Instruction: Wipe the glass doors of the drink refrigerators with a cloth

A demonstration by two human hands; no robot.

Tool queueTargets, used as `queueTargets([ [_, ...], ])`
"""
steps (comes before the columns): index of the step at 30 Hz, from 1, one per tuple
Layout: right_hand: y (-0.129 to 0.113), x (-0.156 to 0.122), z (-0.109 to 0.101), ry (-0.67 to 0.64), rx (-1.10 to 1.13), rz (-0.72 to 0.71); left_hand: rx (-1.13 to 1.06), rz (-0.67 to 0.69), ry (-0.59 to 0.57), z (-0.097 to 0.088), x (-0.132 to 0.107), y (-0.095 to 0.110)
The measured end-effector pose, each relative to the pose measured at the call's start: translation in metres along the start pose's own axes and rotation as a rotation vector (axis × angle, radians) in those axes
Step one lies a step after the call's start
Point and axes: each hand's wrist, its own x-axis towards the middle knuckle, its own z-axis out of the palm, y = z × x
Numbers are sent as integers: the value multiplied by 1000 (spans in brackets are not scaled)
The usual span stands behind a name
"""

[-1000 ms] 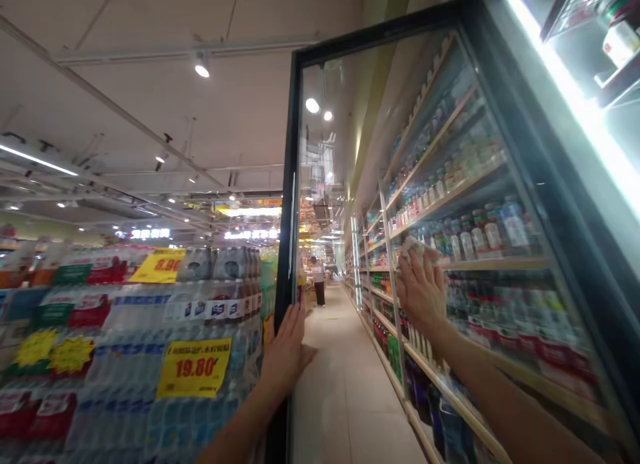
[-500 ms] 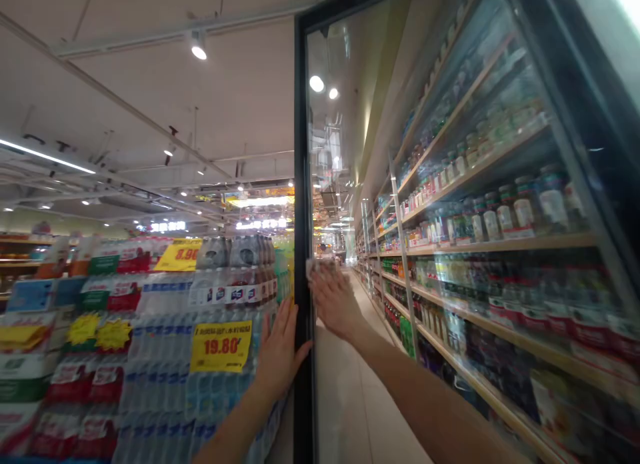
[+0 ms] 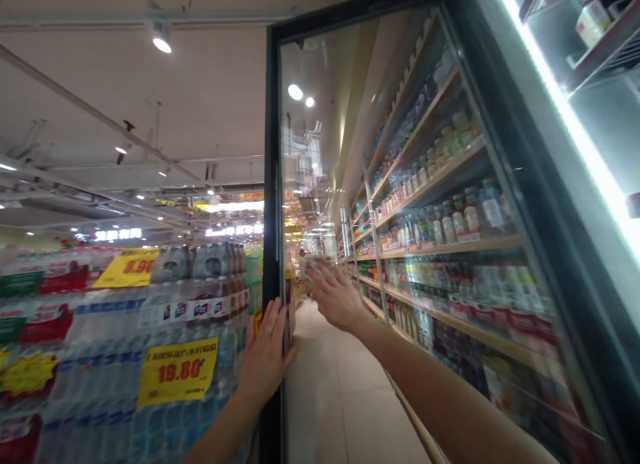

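A tall glass door (image 3: 320, 204) with a black frame stands open in front of me. My left hand (image 3: 267, 351) lies against the black door edge (image 3: 273, 204), its fingers stretched upward and its thumb round the inner side. On the glass, my right hand (image 3: 336, 297) is laid with its fingers flat over a pale cloth (image 3: 316, 263). Most of the cloth is hidden by the fingers and blurred. Behind the left hand are stacked packs of bottled water (image 3: 110, 344), out of its touch.
Shelves of bottles (image 3: 440, 224) show in the glass, running back along the right. A lit refrigerator interior (image 3: 607, 84) is at the far right. Yellow price signs (image 3: 177, 372) hang on the stacked drinks. Pale floor tiles (image 3: 345, 384) show low in the glass.
My view has turned to the right, so the door sits further left and the lit refrigerator interior has come into sight. The left hand stays on the door edge, the right hand on the glass.
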Motion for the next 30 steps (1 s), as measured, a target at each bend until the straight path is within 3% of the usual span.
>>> queueTargets([
  [2, 4, 7, -1, -41, 5, -133, -8, 19, 15, 4, 10, 2],
  [4, 15, 18, -7, -23, -30, -84, -1, 19, 15, 9, 23, 4],
  [8, 71, 25, -42, 55, -181, 293, 6, -65, -73, 13, 58, 11],
  [11, 116, -6, -72, 145, -296, 571, -17, -126, -164, 13, 82, 18],
  [14, 131, -45, -83, 280, -377, 792, -66, -160, -188, 14, 96, 27],
  [16, 120, -57, -76, 287, -385, 737, -95, -178, -163, 17, 98, 31],
  [20, 96, -51, -57, 70, -283, 212, -109, -191, -114, 23, 98, 34],
  [22, 108, -52, -65, 33, -280, 191, -104, -173, -102, 25, 99, 32],
  [26, 172, -97, -117, 230, -393, 755, -93, -118, -91, 26, 103, 26],
  [28, 199, -121, -142, 314, -429, 917, -91, -107, -91, 26, 105, 25],
  [30, 211, -127, -151, 350, -427, 980, -85, -109, -92, 25, 106, 26],
])
